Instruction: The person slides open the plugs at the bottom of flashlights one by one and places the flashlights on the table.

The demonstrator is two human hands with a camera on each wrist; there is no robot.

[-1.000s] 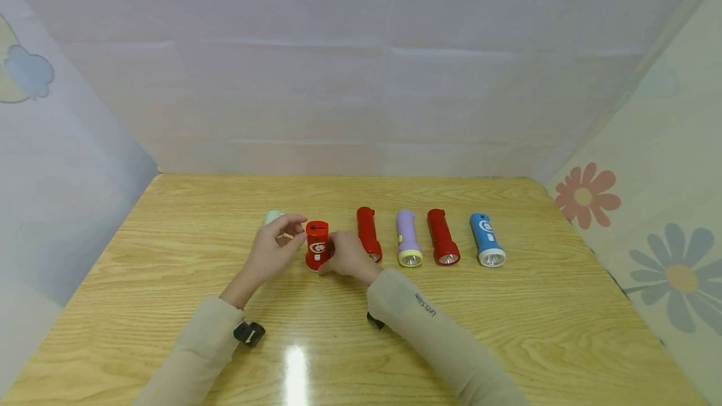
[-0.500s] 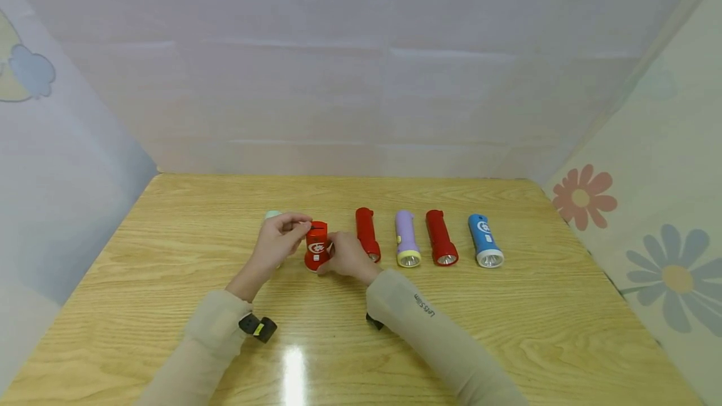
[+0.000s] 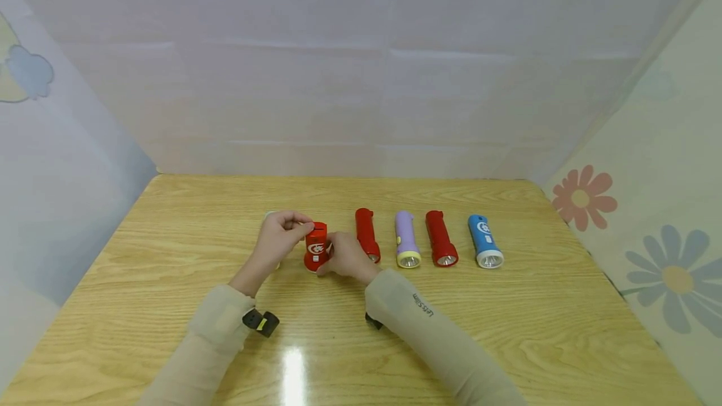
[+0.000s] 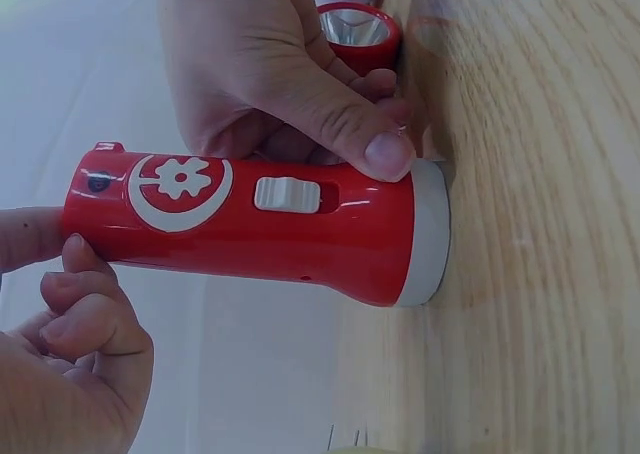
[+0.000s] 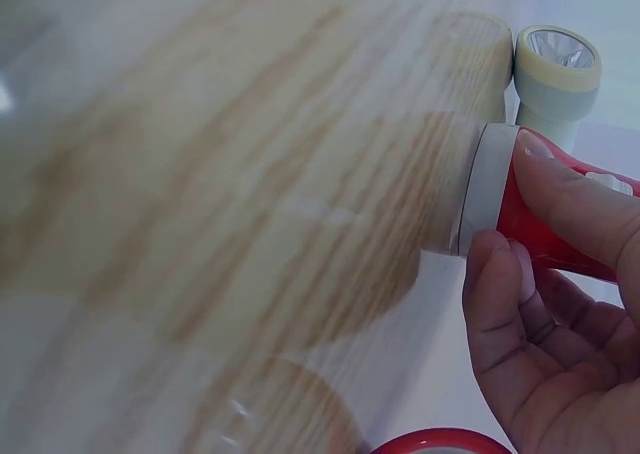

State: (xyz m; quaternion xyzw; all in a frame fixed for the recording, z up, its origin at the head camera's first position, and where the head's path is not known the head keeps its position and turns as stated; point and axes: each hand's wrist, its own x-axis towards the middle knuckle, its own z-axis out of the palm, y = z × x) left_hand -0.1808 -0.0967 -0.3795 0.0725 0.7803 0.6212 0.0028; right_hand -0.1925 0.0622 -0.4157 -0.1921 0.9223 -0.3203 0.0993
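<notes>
A red flashlight (image 3: 316, 248) stands lens-down on the wooden table, its white rim (image 4: 429, 234) against the surface. On its body are a white flower-and-crescent mark (image 4: 180, 186) and a white slide switch (image 4: 288, 194). My right hand (image 3: 347, 257) grips it low, thumb and fingers around the flared head. At the upper end, the thumb and a fingertip of my left hand (image 3: 276, 240) pinch the tail, the other fingers curled. Behind the left hand, a pale mint flashlight (image 5: 556, 84) with a cream head is mostly hidden in the head view.
To the right lie a red flashlight (image 3: 366, 230), a purple one (image 3: 405, 234) with a yellow head, another red one (image 3: 440, 237) and a blue one (image 3: 484, 237) with a white rim. A pale cloth wall (image 3: 361, 80) backs the table (image 3: 169, 306).
My left hand has moved in from the left, its thumb coming onto the tail of the standing red flashlight. The right hand keeps its grip, and the flashlight stays in place.
</notes>
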